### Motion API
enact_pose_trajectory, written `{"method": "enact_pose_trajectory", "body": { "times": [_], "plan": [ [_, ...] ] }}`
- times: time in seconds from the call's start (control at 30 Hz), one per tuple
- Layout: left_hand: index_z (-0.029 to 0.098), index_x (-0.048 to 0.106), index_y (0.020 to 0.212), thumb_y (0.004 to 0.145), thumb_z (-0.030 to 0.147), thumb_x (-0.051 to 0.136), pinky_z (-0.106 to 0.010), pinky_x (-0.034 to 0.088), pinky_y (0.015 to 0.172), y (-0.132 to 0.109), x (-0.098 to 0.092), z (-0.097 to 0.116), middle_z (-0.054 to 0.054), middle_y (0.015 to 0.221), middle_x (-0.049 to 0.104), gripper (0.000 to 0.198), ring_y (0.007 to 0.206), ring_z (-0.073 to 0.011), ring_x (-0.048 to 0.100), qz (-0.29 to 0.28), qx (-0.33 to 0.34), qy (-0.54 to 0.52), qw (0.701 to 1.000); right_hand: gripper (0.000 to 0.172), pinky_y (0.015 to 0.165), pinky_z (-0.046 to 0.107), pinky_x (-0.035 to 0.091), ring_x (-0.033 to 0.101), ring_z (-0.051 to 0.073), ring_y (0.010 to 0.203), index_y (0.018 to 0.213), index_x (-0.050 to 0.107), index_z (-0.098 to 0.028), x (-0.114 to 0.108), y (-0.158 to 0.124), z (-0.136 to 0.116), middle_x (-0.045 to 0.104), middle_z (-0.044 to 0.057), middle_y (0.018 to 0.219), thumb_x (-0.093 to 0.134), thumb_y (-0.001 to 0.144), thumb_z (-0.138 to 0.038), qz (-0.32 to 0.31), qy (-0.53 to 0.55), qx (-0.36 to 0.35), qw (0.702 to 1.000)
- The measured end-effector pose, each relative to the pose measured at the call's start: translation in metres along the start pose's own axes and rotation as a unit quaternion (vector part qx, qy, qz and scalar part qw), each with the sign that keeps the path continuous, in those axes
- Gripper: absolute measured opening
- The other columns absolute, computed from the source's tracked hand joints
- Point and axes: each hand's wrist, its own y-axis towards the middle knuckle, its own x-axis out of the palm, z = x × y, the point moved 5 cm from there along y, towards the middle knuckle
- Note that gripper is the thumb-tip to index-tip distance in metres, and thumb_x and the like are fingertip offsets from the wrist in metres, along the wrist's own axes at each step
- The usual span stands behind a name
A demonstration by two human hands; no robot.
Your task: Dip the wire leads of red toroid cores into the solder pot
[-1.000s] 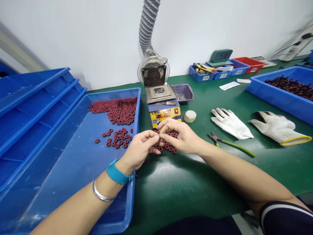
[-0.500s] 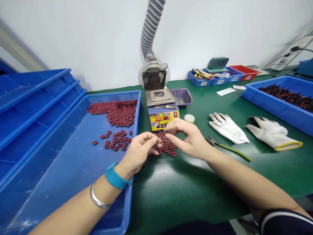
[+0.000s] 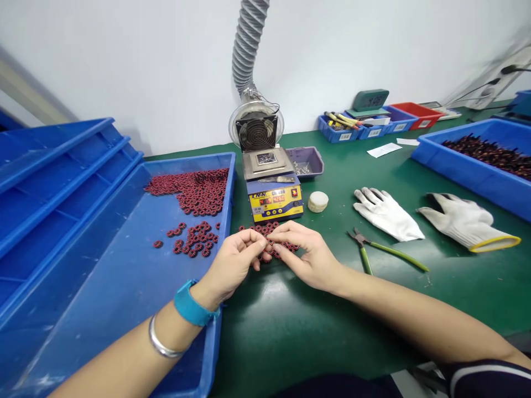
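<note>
- Centrally, the bare left hand [image 3: 233,261] and the bare right hand [image 3: 312,257] meet at the fingertips over the green, glossy work surface [image 3: 269,342].
- Left hand: fingers curled, thumb drawn close to the index finger; the contents of the grip cannot be told.
- Right hand: thumb and fingers extended toward the left fingertips, nearly converging; whether a part is held cannot be told.
- Loose pile of small red-and-black, toothed ring-shaped parts [image 3: 262,229]: lies on the work surface, below and just beyond the fingertips, partly hidden by both hands.
- Further rings: in the large blue rectangular plastic tray [image 3: 116,276], left of the left hand.
- Yellow-and-blue box-shaped heating unit with red digits [image 3: 277,200]: directly behind the pile.
</note>
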Motion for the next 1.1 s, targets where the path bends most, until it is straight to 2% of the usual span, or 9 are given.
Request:
{"method": "enact_pose_trajectory", "body": {
  "times": [0.2,0.4,0.6,0.83,0.9,0.97,1.1],
  "plan": [
    [0.013,0.06,0.07,0.068,0.036,0.072,-0.018,0.042,0.047,-0.0015,0.0,0.0032,-0.003,0.063,0.064,0.026,0.054,-0.0093,0.055,0.004,0.013,0.012,1.0,0.018,0.08,0.033,0.056,0.065,0.016,0.088,0.1,0.069,-0.016,-0.0038,-0.0012,-0.0003,0.067,0.009,0.096,0.056,0.087,-0.015,0.024,-0.013,-0.007,1.0],
    [0.013,0.059,0.069,0.067,0.037,0.073,-0.018,0.04,0.046,-0.0014,-0.0004,0.003,-0.003,0.06,0.064,0.028,0.052,-0.0094,0.054,-0.001,0.009,0.014,1.0,0.021,0.079,0.031,0.056,0.064,0.015,0.087,0.101,0.069,-0.016,-0.0002,-0.0009,-0.0035,0.067,0.009,0.094,0.052,0.089,-0.012,0.009,-0.008,-0.031,0.999],
    [0.014,0.056,0.067,0.068,0.035,0.072,-0.017,0.037,0.043,-0.0024,0.0024,0.0036,-0.002,0.059,0.063,0.026,0.046,-0.0071,0.05,-0.02,-0.002,0.025,0.999,0.02,0.08,0.032,0.055,0.064,0.015,0.089,0.102,0.067,-0.016,0.0004,-0.0012,0.0005,0.067,0.009,0.095,0.053,0.089,-0.012,0.005,-0.016,-0.026,1.0],
    [0.013,0.057,0.067,0.068,0.035,0.072,-0.017,0.038,0.044,-0.0025,0.0024,0.0041,-0.002,0.06,0.062,0.027,0.048,-0.0069,0.05,-0.03,-0.001,0.021,0.999,0.009,0.065,0.026,0.051,0.06,0.012,0.069,0.085,0.065,-0.015,-0.0015,0.0002,-0.001,0.065,0.004,0.075,0.056,0.087,-0.015,-0.008,-0.026,-0.02,0.999],
    [0.014,0.057,0.066,0.068,0.035,0.073,-0.017,0.039,0.044,-0.003,0.0031,0.0046,-0.001,0.061,0.062,0.027,0.05,-0.0076,0.052,-0.032,0.001,0.02,0.999,0.007,0.065,0.026,0.051,0.06,0.012,0.07,0.086,0.064,-0.015,-0.003,0.0006,-0.002,0.065,0.005,0.077,0.057,0.086,-0.015,-0.001,-0.037,-0.041,0.998],
    [0.014,0.057,0.065,0.067,0.035,0.073,-0.017,0.039,0.043,-0.0038,0.0047,0.0055,-0.001,0.062,0.062,0.027,0.051,-0.008,0.053,-0.038,0.002,0.021,0.999,0.007,0.067,0.027,0.049,0.061,0.013,0.074,0.089,0.063,-0.016,-0.0049,0.0006,-0.004,0.066,0.005,0.081,0.057,0.087,-0.015,0.006,-0.081,-0.092,0.992],
    [0.015,0.056,0.062,0.067,0.037,0.072,-0.017,0.034,0.04,-0.0051,0.0088,0.0079,-0.001,0.06,0.061,0.028,0.046,-0.0067,0.049,-0.058,-0.004,0.039,0.998,0.011,0.069,0.032,0.043,0.059,0.015,0.077,0.094,0.063,-0.017,-0.0059,-0.0008,-0.0078,0.068,0.006,0.087,0.054,0.09,-0.017,-0.019,-0.229,-0.21,0.95]
  ]
}}
